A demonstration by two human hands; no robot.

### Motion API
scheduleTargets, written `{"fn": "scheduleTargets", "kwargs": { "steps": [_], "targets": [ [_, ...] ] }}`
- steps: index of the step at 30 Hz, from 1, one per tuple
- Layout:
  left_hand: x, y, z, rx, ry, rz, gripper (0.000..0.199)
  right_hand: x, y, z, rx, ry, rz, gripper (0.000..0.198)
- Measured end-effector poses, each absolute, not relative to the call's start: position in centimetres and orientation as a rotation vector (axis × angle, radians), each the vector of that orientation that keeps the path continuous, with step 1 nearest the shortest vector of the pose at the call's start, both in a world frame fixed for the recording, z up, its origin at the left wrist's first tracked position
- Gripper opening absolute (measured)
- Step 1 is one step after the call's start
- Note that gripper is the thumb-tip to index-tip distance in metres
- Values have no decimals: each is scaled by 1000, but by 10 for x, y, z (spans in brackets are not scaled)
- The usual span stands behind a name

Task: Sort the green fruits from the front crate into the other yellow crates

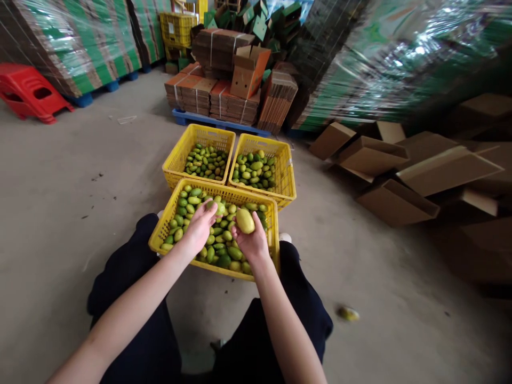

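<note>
My left hand (201, 226) is closed around a green lemon (220, 208), partly covered by the thumb. Slightly to its right, my right hand (253, 242) grips a yellow lemon (245, 221) between thumb and fingers. Both hands are above the near yellow crate (160, 229), which stands between my knees. Green and yellow lemons (224, 250) fill much of its bottom. Behind it, touching or very close, are a left yellow crate (176, 160) and a right yellow crate (286, 170), each holding similar fruit.
Open cardboard boxes (392, 160) lie in a heap on the right. Bundled flat cartons (236, 104) rest on a blue pallet (224, 124) ahead. A red stool (34, 93) is at far left, near wrapped pallet loads (92, 48). One blurred fruit (348, 313) lies on the floor.
</note>
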State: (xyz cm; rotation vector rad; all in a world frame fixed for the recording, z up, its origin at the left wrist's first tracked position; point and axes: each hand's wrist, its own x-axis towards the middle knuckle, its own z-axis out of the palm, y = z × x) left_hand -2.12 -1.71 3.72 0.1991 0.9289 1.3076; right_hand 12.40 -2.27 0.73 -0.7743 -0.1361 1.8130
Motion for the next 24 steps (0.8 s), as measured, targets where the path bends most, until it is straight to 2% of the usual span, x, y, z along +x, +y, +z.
{"fn": "scheduleTargets", "kwargs": {
  "steps": [2,8,11,15,19,24],
  "targets": [
    [-23,-18,40,216,938,1325,22,125,-23,7,-768,-143,1814,28],
    [-19,-19,48,222,927,1198,18,125,-24,10,-781,-210,1841,19],
    [-17,-21,46,285,912,1244,26,122,-26,12,-771,-291,1820,16],
    [-19,-22,45,491,955,1349,43,120,-30,16,-859,-529,1555,32],
    [-24,-24,46,765,959,1384,43,118,-34,23,-897,-747,1279,50],
    [-27,-26,46,1229,1005,1370,41,116,-38,25,-871,-866,1117,50]
  ]
}}
